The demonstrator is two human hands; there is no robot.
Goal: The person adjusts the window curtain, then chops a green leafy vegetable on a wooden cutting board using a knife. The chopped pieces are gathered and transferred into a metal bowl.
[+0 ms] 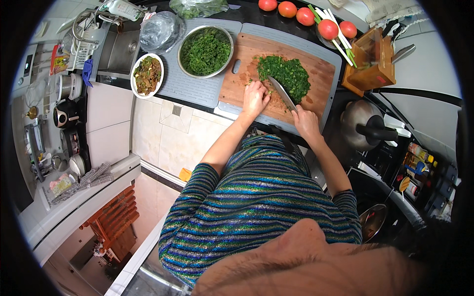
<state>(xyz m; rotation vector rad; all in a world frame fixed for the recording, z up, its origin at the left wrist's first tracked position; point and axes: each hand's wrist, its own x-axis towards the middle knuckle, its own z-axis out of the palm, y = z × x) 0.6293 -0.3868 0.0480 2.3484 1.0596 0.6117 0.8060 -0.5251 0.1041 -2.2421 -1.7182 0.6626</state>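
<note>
My right hand (pixel 307 124) grips the handle of a kitchen knife (pixel 283 93), whose blade points away from me and to the left. The blade lies along the near left edge of a heap of finely chopped leafy greens (pixel 287 74). Left of the blade, my left hand (pixel 255 98) rests on the wooden cutting board (pixel 242 51) with curled fingers. Small green scraps lie by its fingertips; whether it pinches any of them is hidden. A steel bowl (pixel 180 63) holding more chopped greens (pixel 205 51) stands beyond the board's left end.
Grey drying mats (pixel 185 90) lie under the board. To the left are a white dish of cooked food (pixel 147 76), a plastic-covered bowl (pixel 162 31) and a sink (pixel 118 51). Tomatoes (pixel 287 9), scallions (pixel 337 33), a knife block (pixel 372 61) and a kettle (pixel 364 125) stand behind and right.
</note>
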